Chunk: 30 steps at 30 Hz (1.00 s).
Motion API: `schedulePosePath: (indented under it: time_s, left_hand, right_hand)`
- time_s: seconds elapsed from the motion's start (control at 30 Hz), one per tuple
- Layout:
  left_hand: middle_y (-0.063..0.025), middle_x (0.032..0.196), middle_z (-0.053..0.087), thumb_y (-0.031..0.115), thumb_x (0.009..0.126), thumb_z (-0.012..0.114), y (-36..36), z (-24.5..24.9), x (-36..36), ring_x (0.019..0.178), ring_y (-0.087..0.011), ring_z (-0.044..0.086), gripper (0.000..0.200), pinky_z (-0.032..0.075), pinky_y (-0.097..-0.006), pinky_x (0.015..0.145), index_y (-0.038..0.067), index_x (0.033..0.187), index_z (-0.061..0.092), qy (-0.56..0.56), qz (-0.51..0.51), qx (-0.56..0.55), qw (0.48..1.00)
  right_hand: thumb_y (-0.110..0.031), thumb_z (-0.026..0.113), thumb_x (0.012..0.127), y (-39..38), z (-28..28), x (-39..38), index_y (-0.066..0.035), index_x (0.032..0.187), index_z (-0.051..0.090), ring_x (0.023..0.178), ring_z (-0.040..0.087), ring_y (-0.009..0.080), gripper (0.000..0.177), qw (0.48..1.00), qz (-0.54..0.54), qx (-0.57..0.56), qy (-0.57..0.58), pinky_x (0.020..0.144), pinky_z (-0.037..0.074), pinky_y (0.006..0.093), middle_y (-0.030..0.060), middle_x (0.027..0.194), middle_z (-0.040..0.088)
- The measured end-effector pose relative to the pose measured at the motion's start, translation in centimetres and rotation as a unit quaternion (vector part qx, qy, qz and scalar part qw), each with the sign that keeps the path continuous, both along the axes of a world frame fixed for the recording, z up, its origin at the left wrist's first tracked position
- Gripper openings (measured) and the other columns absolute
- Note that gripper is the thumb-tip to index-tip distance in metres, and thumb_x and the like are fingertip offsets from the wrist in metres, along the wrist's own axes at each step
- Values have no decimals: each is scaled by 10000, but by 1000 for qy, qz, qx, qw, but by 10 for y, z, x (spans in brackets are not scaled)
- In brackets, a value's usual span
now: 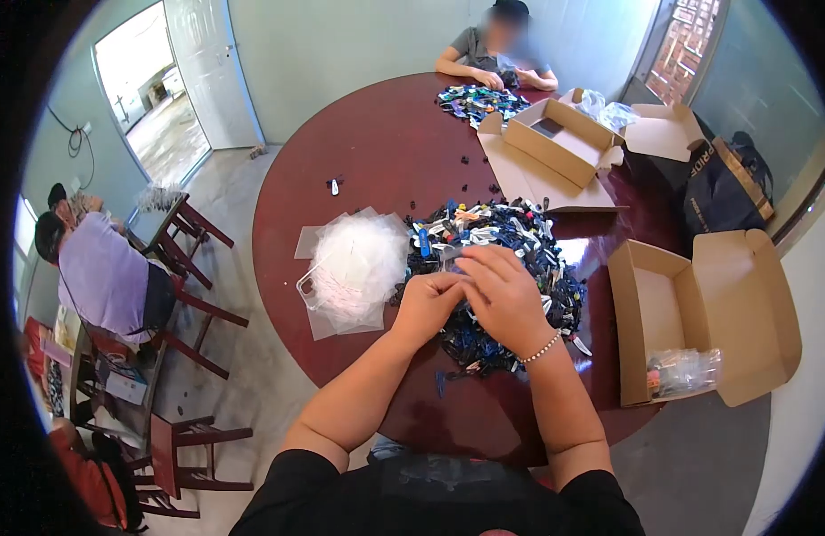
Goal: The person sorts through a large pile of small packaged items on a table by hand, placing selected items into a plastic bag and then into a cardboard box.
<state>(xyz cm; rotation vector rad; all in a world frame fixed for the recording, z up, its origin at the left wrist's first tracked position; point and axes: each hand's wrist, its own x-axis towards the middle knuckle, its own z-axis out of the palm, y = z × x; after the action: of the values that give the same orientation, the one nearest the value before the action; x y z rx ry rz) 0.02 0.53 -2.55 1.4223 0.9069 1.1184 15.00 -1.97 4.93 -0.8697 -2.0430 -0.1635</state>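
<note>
My left hand (428,306) and my right hand (505,299) meet above a large pile of small dark, blue and white clip-like pieces (555,290). Thumb and fingers of each are pinched close together. Between them shows a bit of what looks like a clear plastic bag (452,257), mostly covered by the fingers. A beaded bracelet circles my right wrist. Left of the pile lies a heap of flat clear plastic bags (357,268), near my left hand. A blue piece (424,242) rests at the pile's upper left.
On the round red table (341,134) stand an open cardboard box (640,295) with bagged pieces at right and another box (564,134) farther back. A person (497,54) sits across by a second pile (479,103). Other people (117,268) sit at left near stools.
</note>
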Motion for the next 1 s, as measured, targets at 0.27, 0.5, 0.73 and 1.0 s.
schedulePosePath:
  time_s: [0.27,0.5,0.73,1.0]
  left_hand:
    - [-76,852,711,27,848,662,-7,14,0,762,-146,648,92,500,-279,688,28,921,717,132,58,230,962]
    - [-99,918,720,80,805,717,-10,15,3,855,-256,685,116,534,-335,763,65,919,730,139,50,282,948]
    - [-106,927,730,37,856,661,-14,20,4,833,-198,702,121,535,-288,755,17,959,721,172,24,245,954]
    - [-77,897,742,53,879,658,-13,15,1,811,-100,674,136,525,-247,755,-7,980,726,160,-2,123,979]
  right_hand:
    - [-79,656,772,-11,20,7,-14,1108,622,979,607,286,344,997,-67,16,-38,926,441,420,115,1007,643]
    - [-78,685,782,-12,9,26,-63,877,614,843,609,273,120,992,-14,-79,-99,964,434,449,67,824,593]
    - [-84,699,790,-17,15,34,-61,867,618,833,625,271,114,995,-46,-45,-76,953,450,448,63,853,636]
    - [-78,692,812,-17,20,38,-39,881,648,799,633,283,90,995,-41,-89,-30,840,507,395,90,850,663]
